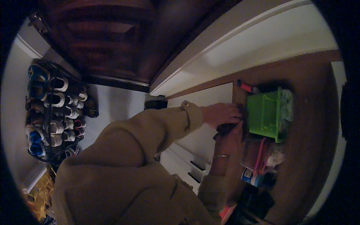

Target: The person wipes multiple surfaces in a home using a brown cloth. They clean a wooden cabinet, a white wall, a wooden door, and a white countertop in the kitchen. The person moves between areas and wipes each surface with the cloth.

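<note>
My left hand (222,114), in a tan sleeve with a button, reaches across from the left, its fingers bent over a small dark item (226,128), perhaps cloth. My right hand (232,137), with a thin bracelet at the wrist, comes up from below and meets the same item from the other side. Blur and dim light hide its exact kind and the finger details. Both hands are over the edge of a brown wooden top (303,112), close beside a green plastic basket (263,114) with clear plastic stuff in it.
On the top lie a red and black object (245,86), a pink wire basket (254,154) and a blue and white container (249,176). White drawers (182,163) with dark handles are below. A rack of shoes (56,112) stands left, near a dark red door (104,42).
</note>
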`<state>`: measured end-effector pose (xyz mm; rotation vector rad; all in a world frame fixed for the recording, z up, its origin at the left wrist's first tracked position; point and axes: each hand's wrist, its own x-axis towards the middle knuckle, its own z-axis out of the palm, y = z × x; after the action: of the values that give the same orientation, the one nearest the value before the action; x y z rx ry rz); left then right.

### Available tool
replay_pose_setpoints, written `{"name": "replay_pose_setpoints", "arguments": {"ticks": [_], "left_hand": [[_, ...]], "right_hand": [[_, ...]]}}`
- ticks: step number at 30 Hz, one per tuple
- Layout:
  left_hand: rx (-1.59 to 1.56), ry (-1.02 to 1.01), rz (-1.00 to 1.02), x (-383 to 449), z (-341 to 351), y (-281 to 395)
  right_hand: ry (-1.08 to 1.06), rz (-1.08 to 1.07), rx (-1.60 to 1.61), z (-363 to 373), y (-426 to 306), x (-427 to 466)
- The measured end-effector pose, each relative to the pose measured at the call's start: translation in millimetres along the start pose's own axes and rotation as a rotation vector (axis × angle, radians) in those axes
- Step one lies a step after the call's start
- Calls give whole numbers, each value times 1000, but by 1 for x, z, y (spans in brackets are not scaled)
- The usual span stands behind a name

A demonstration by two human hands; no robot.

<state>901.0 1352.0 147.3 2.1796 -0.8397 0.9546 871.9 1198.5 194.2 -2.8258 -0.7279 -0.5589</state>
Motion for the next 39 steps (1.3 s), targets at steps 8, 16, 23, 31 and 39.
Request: {"name": "replay_pose_setpoints", "arguments": {"ticks": [8, 16, 23, 31, 39], "left_hand": [[166, 148, -94, 5, -1, -42], [101, 63, -269, 7, -1, -29], [99, -38, -115, -17, 20, 98], [116, -409, 3, -29, 59, 287], [154, -305, 70, -66, 129, 470]], "right_hand": [[107, -173, -167, 26, -9, 47], [-245, -46, 150, -3, -26, 63], [-181, 83, 193, -59, 21, -71], [-62, 66, -28, -138, 88, -271], [143, 54, -34, -193, 159, -447]]}}
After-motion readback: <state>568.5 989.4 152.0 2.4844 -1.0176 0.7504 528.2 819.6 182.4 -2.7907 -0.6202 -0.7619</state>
